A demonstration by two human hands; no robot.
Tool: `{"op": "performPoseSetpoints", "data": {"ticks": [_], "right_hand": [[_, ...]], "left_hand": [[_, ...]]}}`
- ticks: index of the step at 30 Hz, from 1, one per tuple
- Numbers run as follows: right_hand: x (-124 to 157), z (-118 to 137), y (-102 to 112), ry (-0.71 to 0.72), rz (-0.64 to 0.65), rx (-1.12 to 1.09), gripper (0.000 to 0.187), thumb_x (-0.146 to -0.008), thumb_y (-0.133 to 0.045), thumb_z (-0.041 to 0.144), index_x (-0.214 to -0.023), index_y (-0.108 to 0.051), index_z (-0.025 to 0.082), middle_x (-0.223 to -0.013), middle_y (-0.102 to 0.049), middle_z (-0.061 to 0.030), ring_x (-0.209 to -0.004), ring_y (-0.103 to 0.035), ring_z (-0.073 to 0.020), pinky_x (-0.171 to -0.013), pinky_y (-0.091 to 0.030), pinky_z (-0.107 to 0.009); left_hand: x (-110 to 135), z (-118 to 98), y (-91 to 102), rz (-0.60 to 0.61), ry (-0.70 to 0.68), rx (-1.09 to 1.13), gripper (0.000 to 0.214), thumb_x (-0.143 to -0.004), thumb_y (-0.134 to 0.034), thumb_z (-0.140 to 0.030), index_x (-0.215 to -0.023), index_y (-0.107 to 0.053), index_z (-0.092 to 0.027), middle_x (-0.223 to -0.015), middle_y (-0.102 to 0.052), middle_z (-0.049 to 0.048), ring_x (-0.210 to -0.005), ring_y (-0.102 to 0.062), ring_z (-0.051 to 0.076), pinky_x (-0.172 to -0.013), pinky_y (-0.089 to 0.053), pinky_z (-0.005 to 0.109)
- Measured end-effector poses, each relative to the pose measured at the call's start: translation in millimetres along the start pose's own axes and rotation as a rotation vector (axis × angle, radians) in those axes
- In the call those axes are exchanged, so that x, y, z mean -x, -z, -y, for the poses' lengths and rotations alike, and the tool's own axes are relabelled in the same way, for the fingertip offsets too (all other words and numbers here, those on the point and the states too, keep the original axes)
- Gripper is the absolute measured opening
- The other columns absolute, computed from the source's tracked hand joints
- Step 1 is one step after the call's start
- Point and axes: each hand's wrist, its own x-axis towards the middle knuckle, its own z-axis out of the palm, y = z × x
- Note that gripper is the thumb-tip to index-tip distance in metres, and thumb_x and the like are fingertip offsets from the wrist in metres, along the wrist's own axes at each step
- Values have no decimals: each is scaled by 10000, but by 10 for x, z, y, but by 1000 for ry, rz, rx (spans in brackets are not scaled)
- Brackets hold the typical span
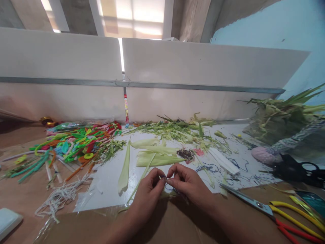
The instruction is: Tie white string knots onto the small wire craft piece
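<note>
My left hand (pixel 149 188) and my right hand (pixel 189 181) meet near the front edge of the white work surface (pixel 105 191). Each pinches thumb against forefinger, and a thin dark blue-and-white string (pixel 169 187) runs between the fingertips, with a loop hanging under them. Part of the string is hidden by the fingers. Just beyond lie pale green husk leaves (pixel 158 158), with a dark tangled clump (pixel 186 155) at their right end. A single long husk leaf (pixel 124 169) rests left of my hands. More of the patterned string (pixel 207 167) lies loose to the right.
Large scissors (pixel 259 204) with yellow and red handles lie at right. A heap of colourful pipe cleaners (pixel 73 144) and white yarn (pixel 64 195) occupy the left. Green plant scraps (pixel 172 128) line the back below a white partition (pixel 203 64). A leafy bundle (pixel 274 118) stands far right.
</note>
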Motion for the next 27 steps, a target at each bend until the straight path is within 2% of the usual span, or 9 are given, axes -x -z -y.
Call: {"op": "performPoseSetpoints", "data": {"ticks": [4,13,21,27], "right_hand": [[-3,-4,11,20,-7,123,171,-810,-671,360,-842,-671,192,-559,-455,66,-543,-401,-127,-536,-278,-254],[13,18,22,72,-25,275,158,-830,-619,327,-764,-666,191,-605,-527,37,-603,-455,-143,-575,-312,-263],[13,-1,38,66,-48,360,115,-845,-609,275,-771,-653,199,-620,-567,40,-603,-490,-142,-584,-327,-259],[-19,-29,91,109,-178,280,196,-875,-591,375,-797,-625,198,-621,-539,32,-589,-479,-146,-577,-344,-267]], "left_hand": [[-1,41,-7,-27,-22,19,199,-939,-550,-381,-853,-600,-209,-801,-565,-12,-776,-503,169,-714,-393,272],[6,25,-12,-47,-21,44,194,-929,-555,-371,-828,-596,-211,-766,-540,-22,-726,-479,149,-661,-373,258],[-134,114,107,-233,48,122,259,-918,-548,-471,-846,-497,-227,-601,-415,-81,-551,-382,119,-528,-310,238],[-181,144,141,-301,44,141,267,-907,-553,-471,-838,-458,-231,-595,-421,-85,-537,-385,110,-513,-302,231]]}}
